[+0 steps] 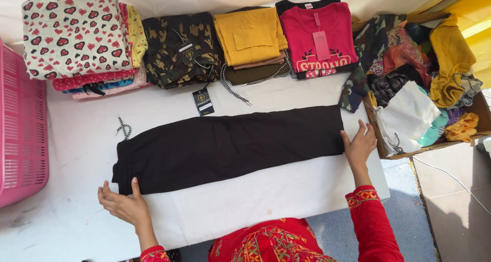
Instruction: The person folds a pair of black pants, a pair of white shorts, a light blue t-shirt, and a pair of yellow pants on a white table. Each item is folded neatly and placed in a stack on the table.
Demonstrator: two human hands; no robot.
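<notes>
— How far along are you?

— Your black trousers lie folded lengthwise on the white table. Left hand and right hand rest flat, fingers spread, on opposite ends; cross-folds remain, I judge.

black trousers: 1 | folded clothes stacks: 4 | pink basket: 1 | cardboard box: 1 | hands: 2
</notes>
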